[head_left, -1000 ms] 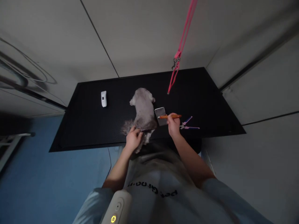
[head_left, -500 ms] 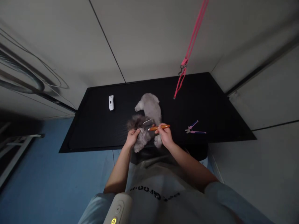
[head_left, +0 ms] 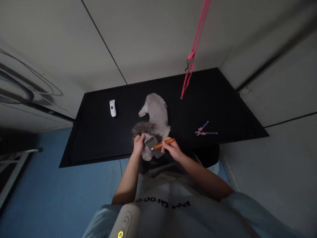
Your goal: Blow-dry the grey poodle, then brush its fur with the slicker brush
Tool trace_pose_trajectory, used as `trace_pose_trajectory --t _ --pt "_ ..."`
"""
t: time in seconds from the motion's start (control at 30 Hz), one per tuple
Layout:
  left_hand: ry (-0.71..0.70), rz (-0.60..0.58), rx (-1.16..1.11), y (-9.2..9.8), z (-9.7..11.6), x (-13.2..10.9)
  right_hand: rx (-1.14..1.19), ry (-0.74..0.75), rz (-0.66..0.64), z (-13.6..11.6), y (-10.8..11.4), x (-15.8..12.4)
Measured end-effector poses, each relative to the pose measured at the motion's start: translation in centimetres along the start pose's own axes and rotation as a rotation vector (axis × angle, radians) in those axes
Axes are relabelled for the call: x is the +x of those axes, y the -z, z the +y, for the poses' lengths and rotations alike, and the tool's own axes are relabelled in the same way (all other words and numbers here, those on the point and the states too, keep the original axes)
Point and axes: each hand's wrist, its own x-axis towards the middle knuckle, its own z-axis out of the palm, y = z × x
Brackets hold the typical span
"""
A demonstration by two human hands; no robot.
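A small grey dog (head_left: 157,110) lies curled on the black grooming table, its darker, fluffy head fur (head_left: 143,128) toward me. My left hand (head_left: 139,143) is closed on fur beside the head; the exact part it pinches is hard to make out. In my right hand (head_left: 171,148) is a slicker brush (head_left: 163,144) with an orange-brown wooden handle. The brush's flat head lies over the dog's fur just right of my left fingers. Part of the dog's front is hidden by the brush and my hands.
The black table (head_left: 99,138) stands against a grey wall. A white clipper (head_left: 113,108) lies at its left, and nail clippers (head_left: 206,129) with purple-blue handles lie open at its right. A pink leash (head_left: 195,43) with a metal clip hangs over the back edge.
The slicker brush has come down toward me and slightly left, its head now by my left fingers. My left hand still pinches the fur. The whole view has shifted slightly.
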Motion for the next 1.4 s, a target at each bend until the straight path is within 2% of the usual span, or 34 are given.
trace_pose_trajectory --t 0.03,0.13,0.17,0.27,0.3,0.33,0.43,0.57,0.6,0.7,0.77,0.87,0.97,1.03,1.17,1.3,1.4 --pt "-0.006 0.005 -0.008 0.2 0.0 0.1 0.012 -0.016 0.006 0.0 0.0 0.1" --pt "-0.017 -0.009 -0.023 0.5 0.1 0.4 0.014 0.084 0.233 -0.3 -0.1 0.4" --pt "-0.017 -0.031 -0.026 0.5 0.1 0.4 -0.009 0.104 0.234 -0.4 -0.1 0.5" --pt "-0.009 -0.109 -0.017 0.6 0.2 0.7 -0.052 0.038 0.001 -0.4 -0.1 0.6" --pt "-0.004 -0.133 -0.011 0.6 0.2 0.7 -0.033 0.018 -0.024 -0.4 -0.2 0.7" --pt "0.004 -0.157 -0.003 0.6 0.3 0.8 -0.005 0.02 0.012 -0.4 -0.2 0.9" --pt "0.018 -0.226 0.033 0.7 0.7 1.0 0.042 0.115 0.235 -0.5 -0.1 1.4" --pt "0.003 -0.272 0.104 0.7 2.0 1.0 0.024 0.059 0.091 -0.7 0.0 2.3" --pt "-0.005 -0.274 0.119 0.7 2.4 0.9 0.039 0.047 0.095 -0.7 0.1 2.6" --pt "-0.061 -0.283 0.178 0.8 3.7 1.0 0.088 0.111 0.25 -0.9 0.3 3.6" --pt "-0.092 -0.327 0.234 0.9 4.5 1.2 0.097 0.126 0.231 -1.1 0.3 4.2" --pt "-0.09 -0.456 0.313 0.7 5.5 1.8 0.104 0.06 0.119 -1.5 -0.3 5.1" --pt "-0.068 -0.547 0.331 0.2 5.5 2.3 0.125 0.087 0.196 -2.0 -0.8 5.8" --pt "-0.066 -0.553 0.317 -0.1 5.2 2.5 0.119 0.145 0.247 -2.4 -1.0 5.9" --pt "-0.056 -0.498 0.288 -0.1 4.3 2.5 0.056 0.102 0.146 -2.7 -0.6 6.0" --pt "-0.129 -0.491 0.325 0.2 4.1 2.8 0.077 0.112 0.269 -2.6 0.3 7.3" --pt "-0.178 -0.476 0.376 0.2 4.3 3.3 0.083 0.106 0.259 -2.1 0.5 8.0"
